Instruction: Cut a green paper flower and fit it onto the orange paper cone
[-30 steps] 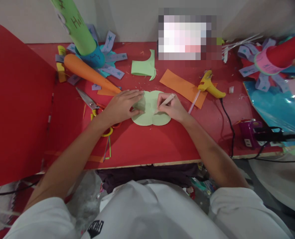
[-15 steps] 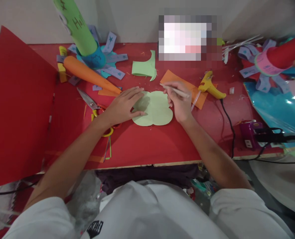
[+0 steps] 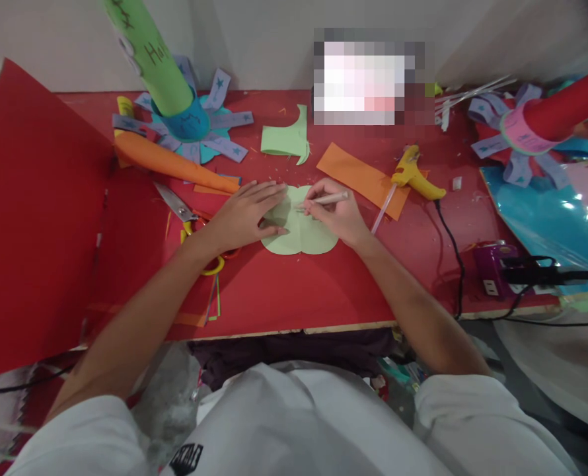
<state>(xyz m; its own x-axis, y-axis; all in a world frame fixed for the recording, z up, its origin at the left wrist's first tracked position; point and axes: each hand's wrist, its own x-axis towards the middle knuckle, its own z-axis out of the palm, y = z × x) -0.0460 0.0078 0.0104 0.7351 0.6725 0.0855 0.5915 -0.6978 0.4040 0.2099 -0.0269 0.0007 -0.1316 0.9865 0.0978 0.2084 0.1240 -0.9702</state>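
A pale green paper with rounded lobes [image 3: 301, 237] lies on the red tabletop [image 3: 284, 291]. My left hand [image 3: 247, 213] rests flat on its left side, fingers spread and thumb apart. My right hand [image 3: 336, 210] is closed round a pale pen [image 3: 332, 198], whose tip is over the upper middle of the paper. Left of my left hand, scissors [image 3: 178, 203] with red and yellow handles lie partly under my wrist. A folded green scrap [image 3: 284, 140] lies behind the paper.
An orange cone [image 3: 175, 164] and a green tube on a blue base [image 3: 172, 86] are at the back left. Orange paper [image 3: 356, 175] and a yellow glue gun [image 3: 415, 177] lie to the right, near a purple box [image 3: 495, 268]. A red board [image 3: 36, 218] stands at the left.
My right hand has moved left with the pen, from the paper's upper right edge to over its middle. My left hand stays on the paper.
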